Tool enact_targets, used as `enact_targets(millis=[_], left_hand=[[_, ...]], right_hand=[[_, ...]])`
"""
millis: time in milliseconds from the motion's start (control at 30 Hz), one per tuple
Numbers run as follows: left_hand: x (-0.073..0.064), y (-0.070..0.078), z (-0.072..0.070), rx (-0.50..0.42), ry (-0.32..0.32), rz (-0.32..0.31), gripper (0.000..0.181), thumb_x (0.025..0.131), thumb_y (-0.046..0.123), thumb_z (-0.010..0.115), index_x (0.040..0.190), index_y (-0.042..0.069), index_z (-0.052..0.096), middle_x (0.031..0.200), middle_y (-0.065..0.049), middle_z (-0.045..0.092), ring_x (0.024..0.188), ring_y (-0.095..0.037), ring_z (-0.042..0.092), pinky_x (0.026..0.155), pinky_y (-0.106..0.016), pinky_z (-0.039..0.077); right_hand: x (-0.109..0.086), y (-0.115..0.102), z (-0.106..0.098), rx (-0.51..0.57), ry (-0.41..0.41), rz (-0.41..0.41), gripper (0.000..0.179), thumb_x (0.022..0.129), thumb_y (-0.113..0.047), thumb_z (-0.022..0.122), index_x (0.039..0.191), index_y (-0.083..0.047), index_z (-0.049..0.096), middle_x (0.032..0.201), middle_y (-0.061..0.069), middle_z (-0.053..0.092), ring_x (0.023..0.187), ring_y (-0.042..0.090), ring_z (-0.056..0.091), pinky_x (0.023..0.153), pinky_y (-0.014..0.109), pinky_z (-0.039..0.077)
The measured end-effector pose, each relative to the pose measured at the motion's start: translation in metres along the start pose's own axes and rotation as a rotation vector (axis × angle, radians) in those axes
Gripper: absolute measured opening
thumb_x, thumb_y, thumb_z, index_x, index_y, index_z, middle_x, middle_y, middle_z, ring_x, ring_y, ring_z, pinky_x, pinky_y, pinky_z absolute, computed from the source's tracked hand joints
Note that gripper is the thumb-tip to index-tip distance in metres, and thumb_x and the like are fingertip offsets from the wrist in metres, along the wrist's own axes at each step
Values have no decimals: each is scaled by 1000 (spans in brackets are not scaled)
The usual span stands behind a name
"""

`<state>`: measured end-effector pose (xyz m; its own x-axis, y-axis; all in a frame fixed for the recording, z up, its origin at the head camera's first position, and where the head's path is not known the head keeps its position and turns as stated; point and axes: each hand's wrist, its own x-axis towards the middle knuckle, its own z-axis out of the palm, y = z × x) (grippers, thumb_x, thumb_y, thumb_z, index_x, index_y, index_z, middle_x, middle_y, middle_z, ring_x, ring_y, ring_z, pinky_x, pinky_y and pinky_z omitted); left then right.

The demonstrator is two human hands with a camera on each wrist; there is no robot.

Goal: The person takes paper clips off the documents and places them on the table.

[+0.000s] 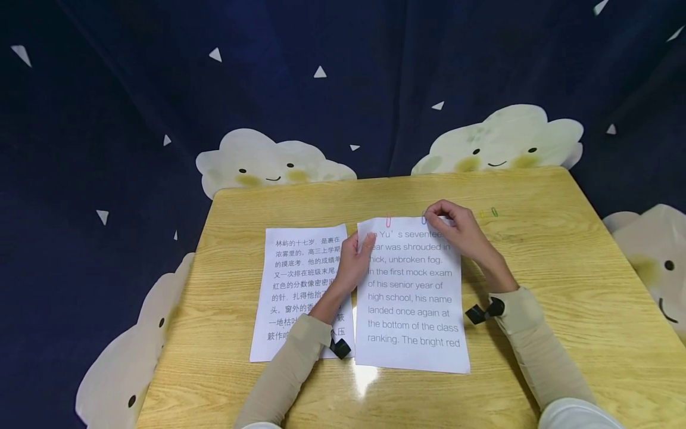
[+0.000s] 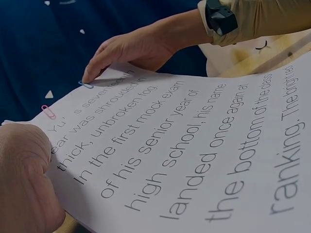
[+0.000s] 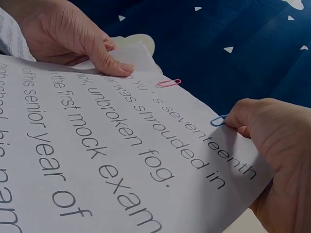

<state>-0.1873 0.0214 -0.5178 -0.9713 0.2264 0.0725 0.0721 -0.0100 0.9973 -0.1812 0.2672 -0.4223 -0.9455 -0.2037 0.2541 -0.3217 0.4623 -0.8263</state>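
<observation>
- Dark curtain [image 1: 300,36] backs a wooden table [image 1: 536,268].
- English page [image 1: 412,304] sits right of the Chinese page [image 1: 297,277], pink clip [image 1: 388,221] on its top edge.
- Left hand [image 1: 352,265] pinches the English page's left edge; right hand [image 1: 458,229] pinches the blue clip [image 3: 217,121].
- Step judged: seating the blue clip; next calls for a steady page, straight push.

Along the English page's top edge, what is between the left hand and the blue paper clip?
A pink paper clip on the English page, as the head view shows.
</observation>
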Motion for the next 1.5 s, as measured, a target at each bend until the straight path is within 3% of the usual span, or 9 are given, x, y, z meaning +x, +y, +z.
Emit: enact_targets(millis=[267,500,900,1200,1500], left_hand=[[0,1,0,22,1,-12,35,101,44,47,121,19,63,81,-6,72,63,-24,68,58,-34,55],[-1,7,0,12,0,-22,36,101,42,48,121,16,63,83,-9,72,64,-26,69,58,-34,56],[-1,2,2,14,11,-32,37,100,46,49,120,18,63,83,-7,72,63,-22,68,58,-33,56],[1,1,0,5,-9,-34,39,101,41,48,124,13,62,88,-13,73,70,-34,70,60,-37,57],[-1,1,1,15,-6,-32,38,101,45,48,122,18,63,84,-8,73,65,-24,69,60,-32,57]], right_hand=[[1,-1,-1,15,15,-28,15,98,-8,58,103,5,63,95,17,64,78,18,54,70,15,44],[1,-2,-1,22,12,-31,16,98,-7,58,103,7,63,94,17,65,77,16,54,68,15,44],[0,-3,-1,41,23,-14,16,98,-8,58,103,7,63,94,18,64,77,17,54,68,15,44],[0,-4,-2,39,60,-24,13,97,-5,59,100,6,64,92,17,64,75,16,50,64,18,41],[0,-3,-4,23,60,-19,13,96,-5,60,99,6,64,91,16,65,74,18,51,63,18,41]])
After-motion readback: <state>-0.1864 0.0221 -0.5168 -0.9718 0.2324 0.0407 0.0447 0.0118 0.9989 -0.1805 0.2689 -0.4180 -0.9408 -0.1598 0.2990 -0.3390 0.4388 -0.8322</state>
